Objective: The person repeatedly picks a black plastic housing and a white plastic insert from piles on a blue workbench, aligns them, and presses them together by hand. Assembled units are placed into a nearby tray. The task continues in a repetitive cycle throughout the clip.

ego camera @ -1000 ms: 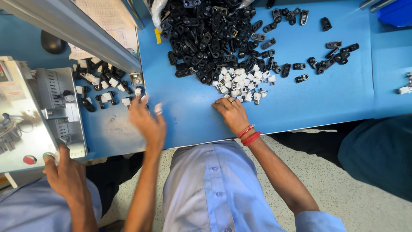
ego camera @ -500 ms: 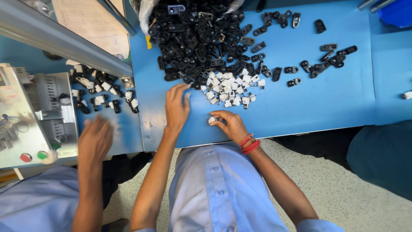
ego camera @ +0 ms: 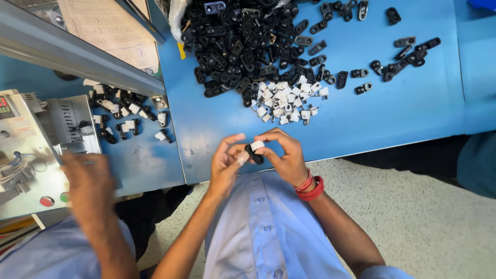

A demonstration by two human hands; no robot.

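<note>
My left hand (ego camera: 225, 164) and my right hand (ego camera: 285, 157) meet just off the near edge of the blue table (ego camera: 372, 113). Together they pinch a small black plastic clip (ego camera: 253, 154) with a small white piece (ego camera: 257, 145) at its top. My right wrist wears red bangles (ego camera: 309, 187). Farther out on the table lies a big heap of black clips (ego camera: 243, 41), and right below it a smaller heap of white pieces (ego camera: 287, 99).
A co-worker's blurred hand (ego camera: 88, 183) hangs at the lower left in front of a grey machine with coloured buttons (ego camera: 31, 150). Assembled black-and-white parts (ego camera: 126, 111) lie beside that machine. Loose black clips (ego camera: 403, 57) scatter to the right. A paper sheet (ego camera: 111, 28) lies at the top left.
My hands left the table surface and came together near my body, holding a black clip and white piece. The co-worker's hand moved down and left, away from the machine.
</note>
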